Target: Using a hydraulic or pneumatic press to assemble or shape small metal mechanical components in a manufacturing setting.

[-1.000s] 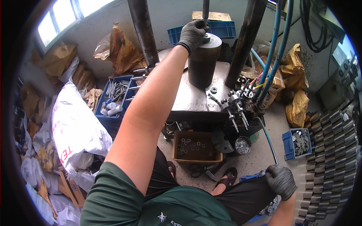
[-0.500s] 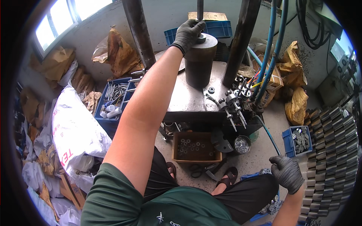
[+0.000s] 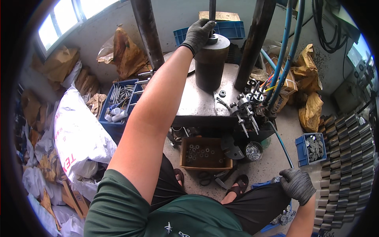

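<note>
My left hand [image 3: 198, 33], in a grey glove, reaches to the top of a thick dark metal cylinder [image 3: 212, 67]. Its fingers are closed beside a vertical steel rod [image 3: 212, 11] that comes down from above; what they pinch is mostly hidden. Under the fingertips, a dark ring-shaped piece [image 3: 213, 38] sits on the cylinder's flat top. Low on the right, my gloved right hand [image 3: 299, 186] is closed round the end of a long blue lever [image 3: 283, 147]. A small bearing-like ring [image 3: 222, 93] lies on the metal press table [image 3: 197, 106] in front of the cylinder.
Two dark columns [image 3: 148, 35] flank the cylinder. Shafts with round parts [image 3: 245, 106] lie at the table's right edge. A blue bin [image 3: 118, 100] of metal pins stands left, a cardboard box [image 3: 206, 164] of rings below, and a blue crate [image 3: 312, 148] right, near stacked metal pieces [image 3: 345, 170].
My right hand has moved slightly down with the lever's end. The steel rod reaches lower, to the piece beside my left fingers. My left hand stays at the cylinder's top.
</note>
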A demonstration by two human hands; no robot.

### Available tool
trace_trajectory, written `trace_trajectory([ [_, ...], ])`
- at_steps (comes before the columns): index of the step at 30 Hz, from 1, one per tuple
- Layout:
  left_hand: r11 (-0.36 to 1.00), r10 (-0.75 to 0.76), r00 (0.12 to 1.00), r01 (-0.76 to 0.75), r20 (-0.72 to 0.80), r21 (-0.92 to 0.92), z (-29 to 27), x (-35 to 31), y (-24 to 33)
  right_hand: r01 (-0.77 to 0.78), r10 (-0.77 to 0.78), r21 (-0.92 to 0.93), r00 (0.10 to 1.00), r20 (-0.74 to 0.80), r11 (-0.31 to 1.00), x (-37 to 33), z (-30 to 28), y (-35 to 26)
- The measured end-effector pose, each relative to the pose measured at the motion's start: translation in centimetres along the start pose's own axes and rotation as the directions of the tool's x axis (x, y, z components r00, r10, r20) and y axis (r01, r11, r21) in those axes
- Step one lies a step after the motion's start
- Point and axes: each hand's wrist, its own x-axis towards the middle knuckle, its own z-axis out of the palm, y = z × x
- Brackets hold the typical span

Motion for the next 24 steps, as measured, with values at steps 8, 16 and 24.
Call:
trace_trajectory([
  [8, 0.999, -0.035, 0.999, 0.035, 0.011, 0.002, 0.1, -0.1, 0.2, 0.002, 0.034, 0.174, 0.978, -0.206, 0.985, 0.5, -1.8, 0.0],
  [16, 0.999, -0.030, 1.000, 0.030, 0.006, 0.029, 0.1, 0.1, 0.0, 0.001, 0.071, 0.245, 0.957, -0.282, 0.970, 0.5, -1.6, 0.3],
  [24, 0.998, -0.051, 0.999, 0.051, 0.001, 0.034, -0.1, 0.2, -0.2, -0.059, 0.073, 0.196, 0.995, -0.066, 0.979, 0.8, -2.0, 0.3],
])
